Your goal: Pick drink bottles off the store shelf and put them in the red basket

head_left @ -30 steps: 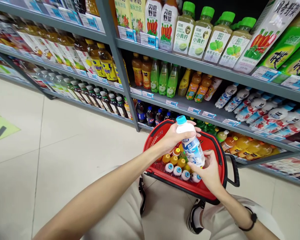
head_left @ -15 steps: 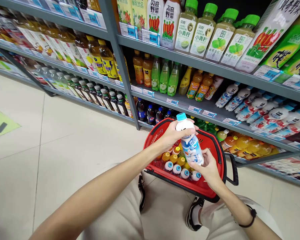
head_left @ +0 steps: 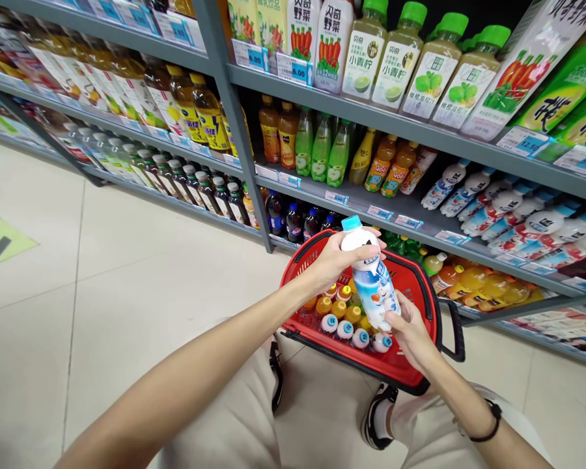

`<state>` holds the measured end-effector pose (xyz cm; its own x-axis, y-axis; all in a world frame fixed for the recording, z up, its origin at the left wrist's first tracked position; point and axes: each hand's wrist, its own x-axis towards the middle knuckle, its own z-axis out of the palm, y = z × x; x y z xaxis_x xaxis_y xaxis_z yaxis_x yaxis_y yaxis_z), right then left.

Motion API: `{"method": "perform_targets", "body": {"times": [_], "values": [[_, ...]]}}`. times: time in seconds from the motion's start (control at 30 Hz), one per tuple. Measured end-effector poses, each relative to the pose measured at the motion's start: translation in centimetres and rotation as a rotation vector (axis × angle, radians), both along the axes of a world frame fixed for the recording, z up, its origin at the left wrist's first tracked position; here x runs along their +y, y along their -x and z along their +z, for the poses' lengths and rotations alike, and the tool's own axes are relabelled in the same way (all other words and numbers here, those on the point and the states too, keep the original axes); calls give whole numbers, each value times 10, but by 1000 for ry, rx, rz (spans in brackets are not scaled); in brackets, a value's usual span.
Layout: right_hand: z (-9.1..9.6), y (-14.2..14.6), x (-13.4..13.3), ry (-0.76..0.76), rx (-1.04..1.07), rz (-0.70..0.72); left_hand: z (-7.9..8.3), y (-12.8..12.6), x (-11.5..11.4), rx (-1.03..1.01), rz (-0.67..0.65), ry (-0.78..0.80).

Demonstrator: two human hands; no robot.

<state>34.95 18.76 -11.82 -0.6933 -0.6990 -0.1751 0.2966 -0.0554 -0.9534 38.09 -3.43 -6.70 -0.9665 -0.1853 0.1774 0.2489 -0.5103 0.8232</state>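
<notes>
A white and blue drink bottle (head_left: 375, 290) with a light blue cap is held tilted over the red shopping basket (head_left: 422, 312). My left hand (head_left: 339, 257) wraps round its upper part, just below the cap. Lower down, my right hand (head_left: 410, 326) grips the bottle near its base, fingers partly hidden behind it. Beneath, inside the basket, several bottles stand upright: a front row with white shoulders and blue caps (head_left: 345, 330), and orange-yellow bottles (head_left: 339, 308) behind them.
Grey shelves (head_left: 317, 189) full of drinks rise in front. Similar white and blue bottles (head_left: 512, 212) lie on a shelf at the right. The basket's black handle (head_left: 454, 332) sticks out to the right. My shoes (head_left: 379, 420) are close to the basket on the tiled floor (head_left: 127, 286).
The bottle has turned a little in my hands and tilts more, its cap shifting slightly up and left and its base lower. Both hands keep their grip.
</notes>
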Motion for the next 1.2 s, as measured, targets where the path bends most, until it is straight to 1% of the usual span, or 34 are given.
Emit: {"method": "perform_targets", "body": {"times": [0.13, 0.23, 0.37, 0.43, 0.53, 0.6, 0.67, 0.77, 0.9, 1.03, 1.13, 1.2], "values": [[2, -2, 1, 21, -73, 59, 4, -2, -1, 2, -21, -20], [6, -1, 0, 23, -171, 115, 7, -5, -1, 2, -35, -29], [13, 0, -4, 34, -287, 122, 7, -7, 1, -6, -40, -6], [15, 1, -6, 40, -297, 113, 6, -6, 3, -5, -6, 23], [15, 0, -7, 47, -252, 113, 7, -4, 6, -29, 76, 63], [14, 0, -6, 30, -204, 132, 8, -2, 7, -61, 122, 77], [13, 0, -5, -1, -172, 141, 8, 0, 7, -86, 139, 76], [11, 2, -3, -38, -180, 163, 5, 2, 7, -86, 131, 65], [9, 2, 0, -32, -269, 205, 1, 1, 6, -66, 122, 83], [8, 3, 1, -57, -311, 182, 3, -1, 8, -68, 117, 80], [10, 3, -1, -81, -356, 148, 7, -4, 12, -48, 78, 56], [11, 1, -1, -90, -378, 132, 9, -5, 15, -36, 59, 68]]}}
